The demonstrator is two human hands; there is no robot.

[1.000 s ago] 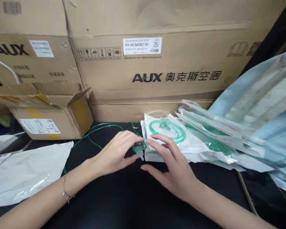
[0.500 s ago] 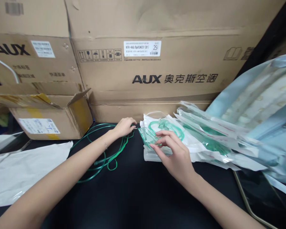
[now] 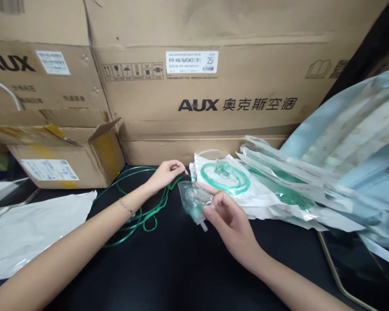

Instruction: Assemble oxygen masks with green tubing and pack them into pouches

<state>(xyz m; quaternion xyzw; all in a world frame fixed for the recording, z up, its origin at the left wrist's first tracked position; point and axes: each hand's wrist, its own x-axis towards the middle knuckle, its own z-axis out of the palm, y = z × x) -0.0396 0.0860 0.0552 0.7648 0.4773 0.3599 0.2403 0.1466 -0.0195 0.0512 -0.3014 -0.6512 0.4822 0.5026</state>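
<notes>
My right hand (image 3: 228,218) holds a clear green-tinted oxygen mask (image 3: 194,199) by its edge, just above the black table (image 3: 188,268). The mask's white connector points down toward me. My left hand (image 3: 164,173) pinches the green tubing (image 3: 139,214) near its far end; the tubing lies in loose coils on the table under my left forearm. Just right of the mask lies a stack of sealed packets (image 3: 262,190), each with a green mask set inside.
Large AUX cardboard boxes (image 3: 214,86) wall off the back. An open small carton (image 3: 61,151) stands at the left. An empty white plastic bag (image 3: 29,229) lies at the near left. Pale blue wrapped bundles (image 3: 359,142) lean at the right.
My right hand has drawn the mask off the packet stack, toward me and left. The left hand, which reached to the tubing's far end a second ago, stays there pinching it.
</notes>
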